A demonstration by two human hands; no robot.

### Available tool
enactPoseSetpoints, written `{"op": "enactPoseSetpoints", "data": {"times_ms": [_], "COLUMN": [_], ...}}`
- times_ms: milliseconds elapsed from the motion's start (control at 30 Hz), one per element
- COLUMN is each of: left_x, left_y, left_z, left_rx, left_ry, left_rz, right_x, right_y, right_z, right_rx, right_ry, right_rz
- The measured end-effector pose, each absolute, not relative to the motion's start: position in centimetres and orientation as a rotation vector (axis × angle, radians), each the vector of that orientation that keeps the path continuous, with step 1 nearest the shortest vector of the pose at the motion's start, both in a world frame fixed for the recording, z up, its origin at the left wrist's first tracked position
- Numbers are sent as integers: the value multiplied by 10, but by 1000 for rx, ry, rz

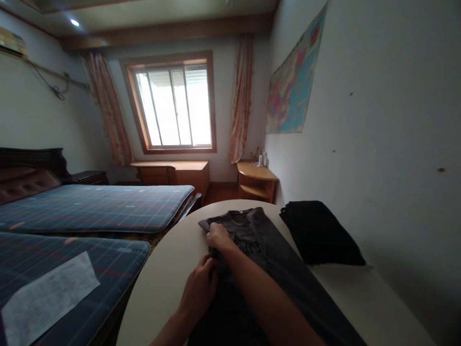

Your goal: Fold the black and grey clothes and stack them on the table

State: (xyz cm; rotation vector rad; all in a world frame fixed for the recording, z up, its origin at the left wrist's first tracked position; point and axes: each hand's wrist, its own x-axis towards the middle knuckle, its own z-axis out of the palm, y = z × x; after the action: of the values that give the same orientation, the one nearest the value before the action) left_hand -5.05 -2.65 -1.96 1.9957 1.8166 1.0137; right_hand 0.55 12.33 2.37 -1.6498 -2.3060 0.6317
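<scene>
A dark grey shirt (281, 259) lies spread on the round white table (158, 283), its collar at the far end and dark lettering on the chest. My right hand (219, 236) is closed on the shirt near its left shoulder, the forearm crossing over the cloth. Closer to me, my left hand (202, 278) has its fingers curled on the shirt's left edge. The fingertips of both hands are partly hidden. To the right, a folded black garment (320, 233) rests on the table beside the wall.
Two beds with blue plaid mattresses (108, 204) stand to the left, with a printed sheet of paper (50, 298) on the nearer one. A desk (180, 166) is under the window, and a corner shelf (256, 170) stands beyond the table. The right wall borders the table.
</scene>
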Motion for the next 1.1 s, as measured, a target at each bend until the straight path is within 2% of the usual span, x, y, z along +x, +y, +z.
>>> {"op": "enactPoseSetpoints", "data": {"times_ms": [167, 267, 367, 533, 700, 867, 1100], "left_x": [-12, 20, 41, 39, 30, 24, 1], "left_y": [-5, 4, 2, -12, -17, -11, 23], "left_z": [1, -1, -14, -34, -34, -31, -43], "left_rx": [1777, 1686, 1841, 2162, 2271, 2329, 2370], "left_ry": [1580, 1413, 1356, 1601, 1715, 1712, 1736], "left_rz": [1197, 1169, 1122, 727, 343, 233, 272], "right_x": [64, 106, 142, 181, 201, 194, 170], "right_y": [161, 177, 174, 136, 97, 89, 117], "right_z": [28, 22, 13, 5, -11, -31, -36], "right_rx": [-1619, -1664, -1683, -1574, -1588, -1602, -1605], "right_ry": [-2190, -2144, -2139, -2244, -2568, -2622, -2606], "right_rz": [656, 627, 556, 406, 479, 427, 370]}}
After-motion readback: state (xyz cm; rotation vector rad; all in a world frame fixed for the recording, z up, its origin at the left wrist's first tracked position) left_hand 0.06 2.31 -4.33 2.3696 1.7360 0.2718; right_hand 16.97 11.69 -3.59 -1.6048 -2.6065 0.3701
